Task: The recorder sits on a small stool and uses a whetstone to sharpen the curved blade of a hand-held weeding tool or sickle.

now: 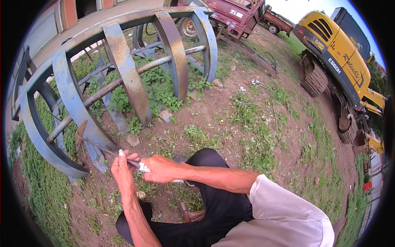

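A long thin tool with a rusty triangular metal head (80, 133) and a dark handle (133, 164) with white wrapping at its end lies across both my hands. My left hand (122, 166) holds it with thumb raised and fingers curled near the front of the handle. My right hand (157, 168) grips the wrapped rear end, just beside the left. The head is at the lower part of a blue-grey, rust-spotted curved steel rib (70, 94), close to or against it; I cannot tell if they touch.
The ribbed steel frame (123, 61) stands over weeds (173, 107) on dirt ground. A maroon three-wheeled truck (234, 20) is at the back, a yellow excavator (333, 53) at the right. My bent legs (205, 164) are below my arms.
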Motion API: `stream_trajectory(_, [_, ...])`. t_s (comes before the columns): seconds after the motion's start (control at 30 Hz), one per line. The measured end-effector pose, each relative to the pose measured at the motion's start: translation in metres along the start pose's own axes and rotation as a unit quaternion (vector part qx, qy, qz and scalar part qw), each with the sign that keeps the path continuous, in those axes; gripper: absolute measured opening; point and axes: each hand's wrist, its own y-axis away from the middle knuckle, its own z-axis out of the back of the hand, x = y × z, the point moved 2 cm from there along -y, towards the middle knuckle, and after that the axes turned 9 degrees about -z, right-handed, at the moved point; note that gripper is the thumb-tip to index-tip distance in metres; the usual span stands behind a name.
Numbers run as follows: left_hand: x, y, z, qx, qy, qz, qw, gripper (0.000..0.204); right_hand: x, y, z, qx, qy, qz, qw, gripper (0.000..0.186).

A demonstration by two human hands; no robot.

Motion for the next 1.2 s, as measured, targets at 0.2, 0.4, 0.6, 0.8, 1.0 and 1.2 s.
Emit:
stream_trajectory(0.2, [-0.016, -0.013, 0.02, -0.137, 0.128, -0.033, 0.982, 0.035, 0.017, -0.002, 0.003, 0.03, -0.006, 0.026, 0.999, 0.039])
stream_trajectory(0.4, [-0.008, -0.038, 0.047, -0.214, 0.232, -0.036, 0.948, 0.036, 0.006, -0.003, -0.002, 0.014, -0.064, 0.028, 0.997, 0.038])
stream_trajectory(0.6, [-0.011, -0.04, 0.047, -0.225, 0.306, -0.029, 0.925, 0.045, 0.005, 0.0, -0.001, -0.053, -0.054, 0.086, 0.993, 0.032])
stream_trajectory(0.8, [-0.01, -0.036, 0.061, -0.168, 0.365, -0.055, 0.914, 0.049, 0.016, 0.001, -0.012, -0.047, -0.045, 0.093, 0.994, 0.037])
stream_trajectory(1.0, [-0.024, -0.03, 0.056, -0.141, 0.373, -0.107, 0.911, 0.05, 0.019, 0.001, -0.025, -0.009, -0.093, 0.053, 0.994, 0.039])
stream_trajectory(1.2, [-0.031, -0.024, 0.05, -0.123, 0.382, -0.112, 0.909, 0.05, 0.01, -0.001, -0.039, 0.002, -0.132, 0.061, 0.989, 0.041])
